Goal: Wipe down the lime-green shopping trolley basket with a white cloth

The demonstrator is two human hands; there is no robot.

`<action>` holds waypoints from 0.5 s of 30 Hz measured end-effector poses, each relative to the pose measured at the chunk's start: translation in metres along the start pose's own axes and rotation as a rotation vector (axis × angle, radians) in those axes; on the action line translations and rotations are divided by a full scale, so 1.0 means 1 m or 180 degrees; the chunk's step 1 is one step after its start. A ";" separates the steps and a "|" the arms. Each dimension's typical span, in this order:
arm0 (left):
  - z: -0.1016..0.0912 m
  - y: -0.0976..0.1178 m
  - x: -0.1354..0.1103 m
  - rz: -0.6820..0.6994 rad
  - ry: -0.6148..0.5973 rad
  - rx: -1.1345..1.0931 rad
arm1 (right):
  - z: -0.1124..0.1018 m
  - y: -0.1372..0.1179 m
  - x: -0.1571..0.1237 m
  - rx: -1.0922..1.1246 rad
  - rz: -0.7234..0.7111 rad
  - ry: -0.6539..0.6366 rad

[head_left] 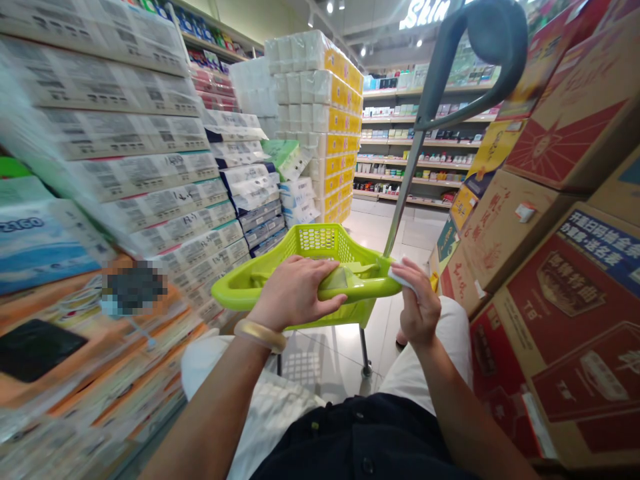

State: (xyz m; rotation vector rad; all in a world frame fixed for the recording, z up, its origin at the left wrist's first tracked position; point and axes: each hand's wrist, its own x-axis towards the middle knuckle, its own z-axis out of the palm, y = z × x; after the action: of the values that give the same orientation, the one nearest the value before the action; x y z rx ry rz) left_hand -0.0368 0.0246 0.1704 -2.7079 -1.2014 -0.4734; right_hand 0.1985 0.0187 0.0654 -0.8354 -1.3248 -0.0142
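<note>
A small lime-green shopping cart (235,293) stands right in front of me, between my knees. My left hand (295,290), with a pale gold bangle at the wrist, is closed over the middle of the cart's handle bar (363,288). At the bar's right end, my right hand (420,307) pinches a folded white wipe (401,273) and presses it against the green plastic. I cannot tell whether the wipe is cloth or paper. A grey metal pole (407,180) rises from the cart's right corner and ends in a dark grey loop (430,73).
Wrapped tissue packs (140,127) are stacked high on the left. A black phone (40,347) lies on orange packs nearby. Printed cartons (565,293) crowd the right side. Ahead, beyond a yellow-and-white stack (315,120), shop shelves (415,143) line the far wall.
</note>
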 end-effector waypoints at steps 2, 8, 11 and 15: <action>-0.001 0.000 0.000 0.0002 -0.0003 0.0005 | 0.003 0.008 0.004 0.0429 0.0674 0.0375; -0.002 0.002 0.000 -0.0007 0.0006 0.0014 | 0.002 -0.001 -0.001 -0.0018 0.0176 0.0104; -0.002 0.001 0.000 -0.0012 -0.0020 0.0013 | 0.000 -0.004 -0.001 -0.0268 -0.0333 -0.0269; -0.001 0.000 0.000 -0.0001 -0.0031 -0.0017 | 0.002 0.008 0.005 0.0446 0.0688 0.0302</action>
State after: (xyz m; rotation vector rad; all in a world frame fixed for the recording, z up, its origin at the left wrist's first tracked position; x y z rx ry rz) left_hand -0.0370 0.0237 0.1714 -2.7175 -1.2049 -0.4648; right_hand 0.2022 0.0275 0.0657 -0.8438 -1.1278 0.2045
